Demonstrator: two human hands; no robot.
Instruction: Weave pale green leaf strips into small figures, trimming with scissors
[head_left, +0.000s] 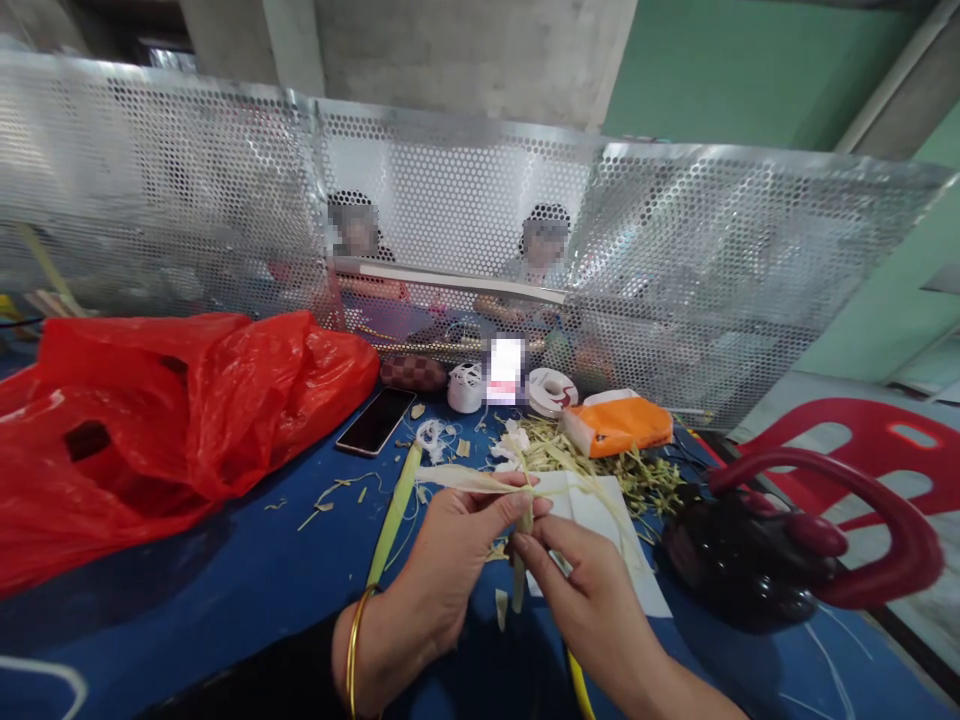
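My left hand (442, 560), with a gold bangle on the wrist, pinches a pale straw-like leaf strip (480, 482) over the blue table (247, 590). My right hand (581, 580) pinches the same strip just below, where it crosses a short upright piece. Both hands are closed on it. A white sheet of paper (600, 520) lies under the hands. A long green-yellow leaf strip (394, 515) lies on the table left of my left hand.
A big red plastic bag (172, 420) fills the left. A phone (375, 420), thread spools (466, 388), an orange pouch (619, 425) and leaf scraps (637, 475) lie behind. A dark red helmet-like object (757, 560) sits right. Two people sit behind a perforated metal screen (675, 250).
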